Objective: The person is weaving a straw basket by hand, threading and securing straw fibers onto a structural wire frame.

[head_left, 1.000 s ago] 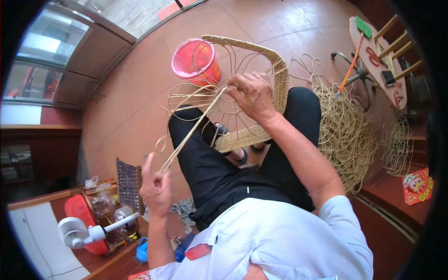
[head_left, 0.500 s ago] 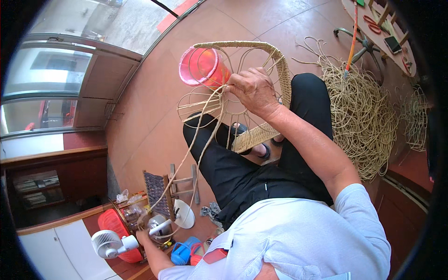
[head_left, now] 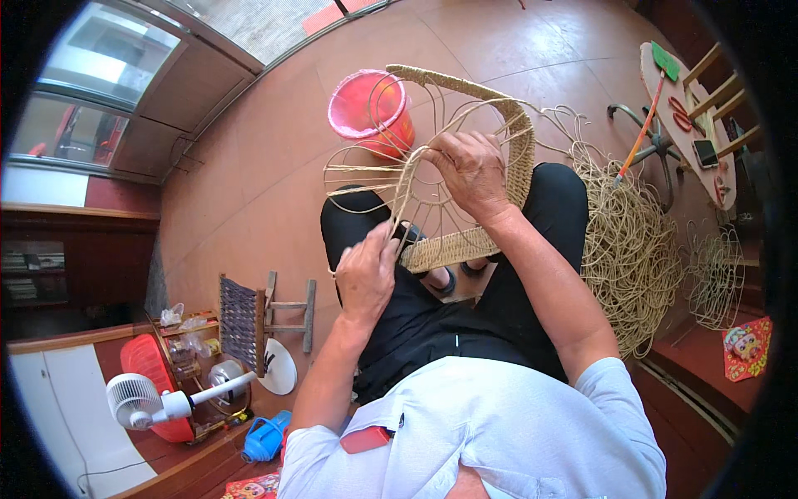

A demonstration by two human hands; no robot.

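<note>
A curved frame of wire loops with a woven straw-coloured band (head_left: 454,251) lies across my knees. My right hand (head_left: 467,173) is closed at the middle of the loops, gripping the frame and straw cords there. Just below and left of it, my left hand (head_left: 366,270) pinches pale straw cords (head_left: 403,191) that run up to my right hand. Both hands are over my lap, the left one nearer my left thigh. A large tangled heap of the same cord (head_left: 628,266) lies beside my right leg.
Around me are a pink bucket (head_left: 362,104), a wooden board (head_left: 706,175) with scissors and phone, wheeled chair base, wire bundle (head_left: 713,287), woven stool (head_left: 241,320), white fan (head_left: 135,397), red basin (head_left: 145,366), blue watering can (head_left: 266,437) and glass door panels (head_left: 108,58).
My left hand went down low beside the fan with the cords trailing, then came back up to the frame near my right hand. My right hand has stayed on the frame.
</note>
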